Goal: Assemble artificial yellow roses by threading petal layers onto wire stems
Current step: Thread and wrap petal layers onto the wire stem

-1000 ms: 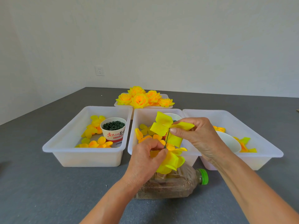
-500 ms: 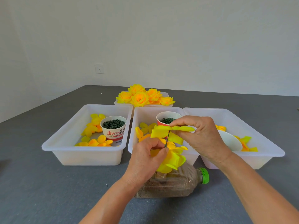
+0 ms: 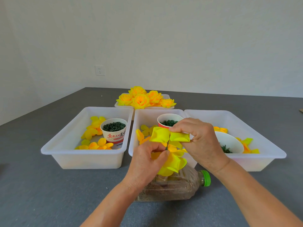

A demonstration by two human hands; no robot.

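My left hand [image 3: 148, 163] grips a half-built yellow rose [image 3: 173, 163] by its thin green wire stem [image 3: 167, 145], which points up. My right hand [image 3: 199, 141] pinches a flat yellow petal layer [image 3: 168, 134] that sits threaded on the stem just above the rose. Both hands hover over the front edge of the middle white tub [image 3: 147, 115]. The lower end of the stem is hidden behind my left hand.
Three white tubs stand side by side; the left tub [image 3: 65, 145] holds loose petals and a paper cup of green parts [image 3: 114, 130]; the right tub [image 3: 262, 145] holds a white bowl. Finished roses [image 3: 141, 99] lie behind. A plastic bottle [image 3: 177, 185] lies under my hands.
The petal layer was upright and high on the stem; my right hand has flattened it and pushed it down the wire toward the rose. My left hand has stayed put.
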